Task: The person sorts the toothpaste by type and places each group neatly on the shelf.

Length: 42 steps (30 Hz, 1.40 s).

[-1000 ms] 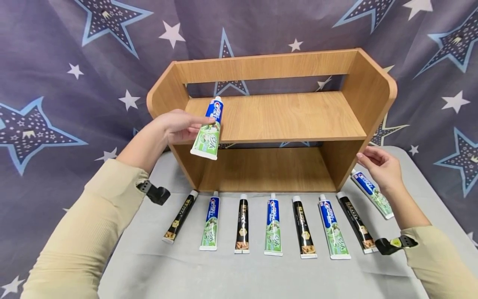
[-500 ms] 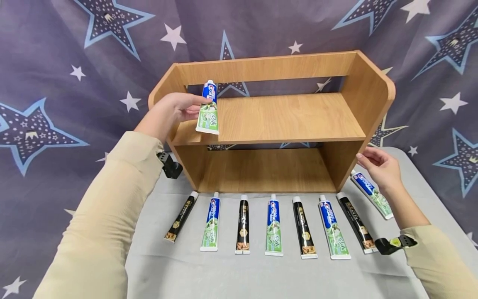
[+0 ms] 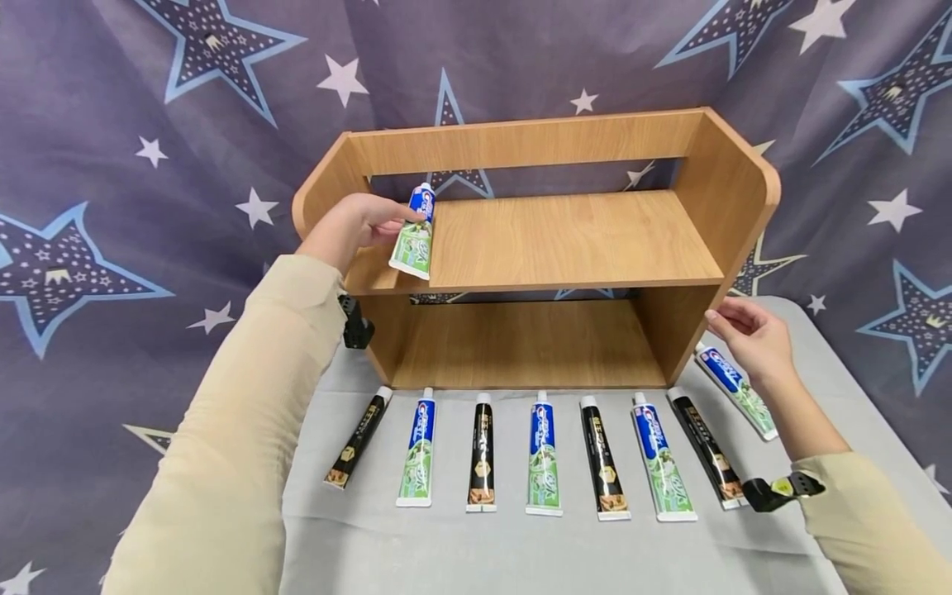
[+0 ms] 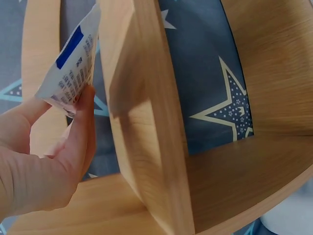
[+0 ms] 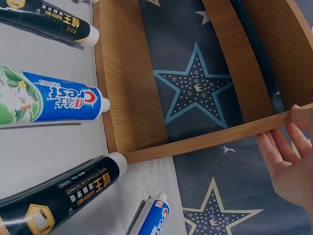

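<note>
My left hand (image 3: 360, 223) pinches a blue-and-green Crest toothpaste tube (image 3: 412, 248) between thumb and fingers, over the left part of the upper board (image 3: 565, 240) of a wooden shelf. The tube tilts, its cap pointing away. In the left wrist view the tube's white printed back (image 4: 76, 73) shows above the fingers. Whether it touches the board, I cannot tell. At the shelf's right side, my right hand (image 3: 754, 339) grips the front edge of the side panel (image 5: 215, 139), thumb on one face and fingers on the other.
In front of the shelf, a row of toothpaste tubes lies on the grey cloth, black ones (image 3: 482, 454) alternating with blue-and-green ones (image 3: 545, 454). Another Crest tube (image 3: 736, 388) lies beside the shelf's right side, near the right forearm. A starry curtain (image 3: 521, 49) hangs behind.
My left hand has risen and moved forward with the toothpaste tube, from before the shelf's front edge to over the upper board, then dipped slightly. The right hand keeps its place on the side panel.
</note>
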Each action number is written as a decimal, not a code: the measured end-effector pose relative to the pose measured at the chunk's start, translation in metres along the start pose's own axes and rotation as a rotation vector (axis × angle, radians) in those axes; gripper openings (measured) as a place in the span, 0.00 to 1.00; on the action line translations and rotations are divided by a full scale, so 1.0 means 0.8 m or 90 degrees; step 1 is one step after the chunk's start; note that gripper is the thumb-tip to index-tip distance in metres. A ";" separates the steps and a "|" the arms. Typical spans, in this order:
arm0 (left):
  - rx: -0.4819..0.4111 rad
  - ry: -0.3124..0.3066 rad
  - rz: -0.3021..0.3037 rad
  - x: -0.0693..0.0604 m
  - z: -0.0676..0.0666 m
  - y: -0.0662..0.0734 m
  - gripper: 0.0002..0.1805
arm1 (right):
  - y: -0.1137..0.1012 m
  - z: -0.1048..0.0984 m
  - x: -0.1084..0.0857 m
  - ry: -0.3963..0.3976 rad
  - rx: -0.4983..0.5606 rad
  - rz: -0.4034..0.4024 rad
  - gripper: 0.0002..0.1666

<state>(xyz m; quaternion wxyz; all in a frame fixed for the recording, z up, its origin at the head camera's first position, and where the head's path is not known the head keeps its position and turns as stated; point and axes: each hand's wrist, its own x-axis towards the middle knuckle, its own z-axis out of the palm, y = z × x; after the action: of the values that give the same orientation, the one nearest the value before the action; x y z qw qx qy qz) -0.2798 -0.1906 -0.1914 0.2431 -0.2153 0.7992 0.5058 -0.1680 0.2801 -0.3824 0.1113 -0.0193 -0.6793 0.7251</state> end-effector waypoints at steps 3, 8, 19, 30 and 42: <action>0.008 0.038 -0.009 0.006 0.004 -0.003 0.25 | 0.000 0.001 0.000 0.005 -0.009 0.006 0.13; -0.021 0.044 -0.016 0.016 0.012 -0.007 0.22 | 0.001 0.002 0.000 0.005 0.020 0.002 0.15; -0.004 0.139 0.008 0.021 0.020 -0.006 0.33 | -0.001 0.004 0.000 -0.001 0.032 0.001 0.17; 0.108 0.166 0.034 0.014 0.025 -0.002 0.32 | -0.003 0.003 -0.001 0.007 0.008 0.015 0.15; 0.163 0.216 0.077 0.008 0.021 -0.002 0.44 | 0.000 -0.001 0.000 -0.002 0.016 0.009 0.17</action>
<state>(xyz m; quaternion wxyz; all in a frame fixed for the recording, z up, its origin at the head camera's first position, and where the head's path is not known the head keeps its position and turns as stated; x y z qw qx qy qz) -0.2809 -0.1767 -0.2023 0.1000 -0.2164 0.8979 0.3701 -0.1678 0.2808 -0.3825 0.1052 -0.0214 -0.6701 0.7344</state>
